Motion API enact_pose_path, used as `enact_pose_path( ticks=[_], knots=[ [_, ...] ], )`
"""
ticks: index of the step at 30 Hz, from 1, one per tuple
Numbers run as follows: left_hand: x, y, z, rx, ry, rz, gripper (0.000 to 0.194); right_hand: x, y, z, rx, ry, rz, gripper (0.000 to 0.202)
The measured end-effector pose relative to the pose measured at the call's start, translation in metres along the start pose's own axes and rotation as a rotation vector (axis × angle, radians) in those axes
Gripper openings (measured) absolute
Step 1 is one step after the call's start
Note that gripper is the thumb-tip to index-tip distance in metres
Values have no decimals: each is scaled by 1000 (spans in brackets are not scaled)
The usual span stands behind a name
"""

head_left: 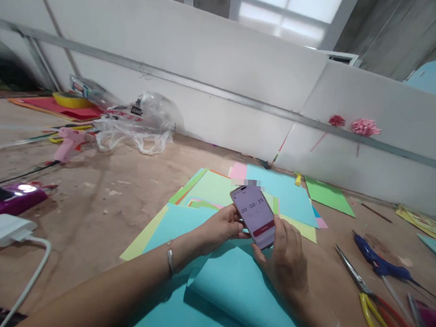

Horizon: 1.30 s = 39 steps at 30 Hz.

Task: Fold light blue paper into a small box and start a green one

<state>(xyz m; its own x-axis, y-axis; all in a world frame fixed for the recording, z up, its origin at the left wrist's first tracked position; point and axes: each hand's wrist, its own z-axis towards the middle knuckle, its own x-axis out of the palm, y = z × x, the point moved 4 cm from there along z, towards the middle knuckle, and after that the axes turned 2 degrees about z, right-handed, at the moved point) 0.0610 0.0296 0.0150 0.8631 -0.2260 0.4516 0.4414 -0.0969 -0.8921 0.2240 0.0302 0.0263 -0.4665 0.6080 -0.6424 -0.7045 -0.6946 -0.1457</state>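
Note:
A smartphone [255, 213] is held up in both hands over the table, its lit screen reading 00:00:35 above a red button. My left hand [224, 228] grips the phone's left edge, the fingers partly behind it. Around its right edge and lower corner, my right hand [286, 253] is closed, with the thumb near the bottom. Beneath the hands lies a large turquoise paper sheet [231, 289], partly folded or curled over. More coloured sheets, such as a pale blue sheet [276, 187] and a green sheet [328, 195], are spread beyond the phone.
Scissors [368, 291] and a blue glue gun [381, 259] lie on the right. On the left are a pink glue gun [68, 143], a purple power strip [17, 199] with a white charger [4, 229], and a plastic bag [142, 123]. A white partition [216, 83] stands behind the table.

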Motion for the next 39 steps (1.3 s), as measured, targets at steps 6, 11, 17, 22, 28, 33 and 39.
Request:
enact_pose_path(
  ticks=[6,11,17,22,28,33,39],
  knots=[
    [2,-2,-1,-15,1,22,51,-2,-2,2,11,-5,4,69],
    [-3,-3,0,-7,32,163,52,-5,-3,3,-6,-17,29,68],
    [-11,1,-8,-193,101,976,60,1,-50,10,79,10,-63,70],
    [4,-4,-16,-259,230,1437,48,22,-172,25,733,360,-139,82],
    [8,-5,-22,-266,211,1550,37,43,-275,24,1051,388,-254,69],
    [-2,5,-23,-212,132,1622,59,66,-306,14,1172,402,-323,68],
    [-1,-1,-23,-245,89,1735,69,80,-314,10,1188,453,-339,82]
  ],
)
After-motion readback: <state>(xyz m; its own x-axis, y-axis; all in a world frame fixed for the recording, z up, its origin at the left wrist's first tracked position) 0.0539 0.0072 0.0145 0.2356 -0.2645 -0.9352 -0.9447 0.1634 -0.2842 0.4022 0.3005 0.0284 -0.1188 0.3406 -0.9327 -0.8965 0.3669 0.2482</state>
